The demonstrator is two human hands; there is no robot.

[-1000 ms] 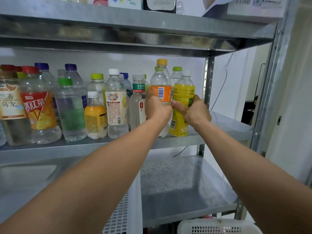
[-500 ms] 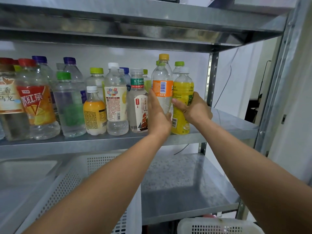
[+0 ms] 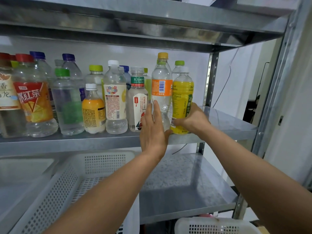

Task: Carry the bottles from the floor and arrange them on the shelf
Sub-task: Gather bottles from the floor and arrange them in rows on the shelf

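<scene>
Orange-label bottle (image 3: pixel 161 88) and yellow bottle (image 3: pixel 181 98) stand upright side by side on the shelf (image 3: pixel 228 122), at the right end of the row. My left grip (image 3: pixel 153 130) lies straight-fingered against the first, and my right grip (image 3: pixel 194 119) curls round the yellow. I judge this the placing step. Next calls for releasing without toppling either.

Light even, soft, bright. Dull glare on upper shelf (image 3: pixel 152 29) underside, 12 o'clock; sheen on shelf (image 3: pixel 228 119), 3 o'clock. Forearms (image 3: pixel 101 191) soft at 6 o'clock. Upright (image 3: pixel 273 81) leans, lens distortion.
</scene>
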